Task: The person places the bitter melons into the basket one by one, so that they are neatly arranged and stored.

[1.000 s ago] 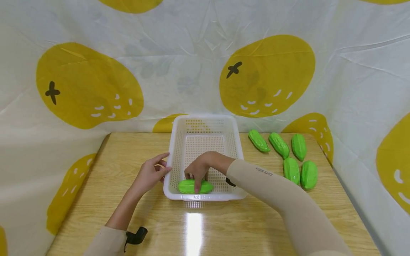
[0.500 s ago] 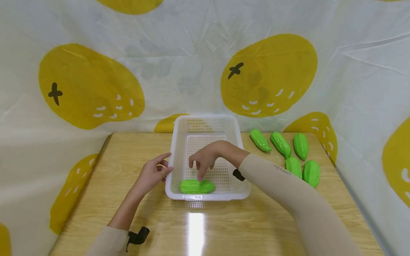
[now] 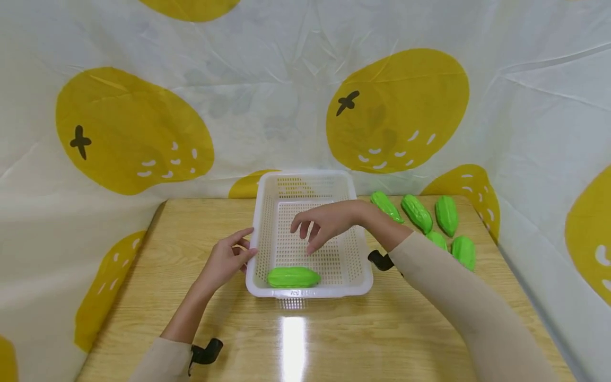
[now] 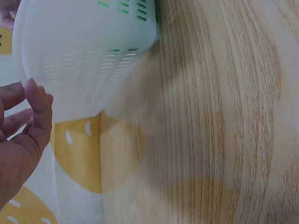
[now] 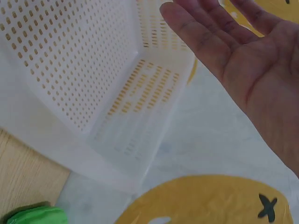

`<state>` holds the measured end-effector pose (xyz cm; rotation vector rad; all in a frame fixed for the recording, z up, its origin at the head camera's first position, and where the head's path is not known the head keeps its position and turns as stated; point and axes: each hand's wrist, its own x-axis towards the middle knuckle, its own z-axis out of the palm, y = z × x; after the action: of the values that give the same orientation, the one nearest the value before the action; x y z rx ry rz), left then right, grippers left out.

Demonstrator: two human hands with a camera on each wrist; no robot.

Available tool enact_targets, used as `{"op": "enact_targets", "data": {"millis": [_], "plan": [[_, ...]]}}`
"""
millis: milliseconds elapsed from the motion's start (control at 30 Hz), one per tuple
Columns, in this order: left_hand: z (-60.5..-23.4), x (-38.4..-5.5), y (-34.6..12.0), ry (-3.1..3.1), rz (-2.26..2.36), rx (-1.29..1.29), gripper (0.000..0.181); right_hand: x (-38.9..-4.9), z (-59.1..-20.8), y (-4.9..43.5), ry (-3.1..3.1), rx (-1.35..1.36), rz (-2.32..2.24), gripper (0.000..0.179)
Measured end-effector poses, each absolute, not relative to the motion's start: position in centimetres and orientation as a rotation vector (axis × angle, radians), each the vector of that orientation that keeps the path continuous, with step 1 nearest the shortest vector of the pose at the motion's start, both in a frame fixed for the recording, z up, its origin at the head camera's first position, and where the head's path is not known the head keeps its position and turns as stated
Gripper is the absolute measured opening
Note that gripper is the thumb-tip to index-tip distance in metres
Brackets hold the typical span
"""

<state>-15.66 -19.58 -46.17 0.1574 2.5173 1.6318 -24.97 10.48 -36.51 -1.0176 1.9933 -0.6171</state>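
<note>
A white perforated plastic basket (image 3: 334,292) stands on the wooden table. Along its near wall lies one bright green, ridged, gourd-like vegetable (image 3: 293,277), lengthwise from left to right. My left hand (image 3: 229,257) is at the basket's left rim, thumb and index fingertips touching its outer edge; the left wrist view shows the fingertips (image 4: 32,86) right at that rim. Over the middle of the basket hovers my right hand (image 3: 334,218), fingers loosely bent and holding nothing. In the right wrist view its palm (image 5: 261,65) faces the camera, with the basket wall (image 5: 154,93) beyond.
Several more green gourd-like vegetables (image 3: 446,215) lie right of the basket; my right arm partly covers the nearer ones. A white cloth (image 3: 267,106) printed with yellow fruit hangs behind the table (image 3: 191,233) and at both sides.
My right hand has let go of the green gourd-like vegetable by the near wall and moved up and to the right. The left hand has stayed at the rim.
</note>
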Motion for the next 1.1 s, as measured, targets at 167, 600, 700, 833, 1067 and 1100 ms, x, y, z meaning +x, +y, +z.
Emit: {"op": "enact_targets", "data": {"millis": [167, 600, 700, 833, 1067, 1100], "plan": [[-46.2, -15.7, -19.5, 2.506, 1.637, 0.149, 0.057, -24.0, -35.6, 13.4, 1.983, -1.014, -0.791, 0.061], [-46.1, -15.7, -19.6, 2.488, 1.642, 0.173, 0.057, -22.0, -36.5, 22.2, 2.170, -0.856, -1.191, 0.058], [-46.1, -15.8, -19.7, 2.494, 1.640, 0.176, 0.057, -21.5, -37.6, 24.3, 2.213, -0.841, -1.271, 0.055], [-46.1, -15.8, -19.8, 2.490, 1.646, 0.171, 0.056, -20.7, -39.0, 26.8, 2.281, -0.819, -1.372, 0.046], [-46.2, -15.8, -19.9, 2.479, 1.656, 0.162, 0.056, -19.3, -40.9, 30.8, 2.467, -0.696, -1.388, 0.041], [-46.2, -15.8, -19.9, 2.479, 1.655, 0.160, 0.056, -19.2, -41.2, 31.4, 2.485, -0.666, -1.380, 0.041]]}}
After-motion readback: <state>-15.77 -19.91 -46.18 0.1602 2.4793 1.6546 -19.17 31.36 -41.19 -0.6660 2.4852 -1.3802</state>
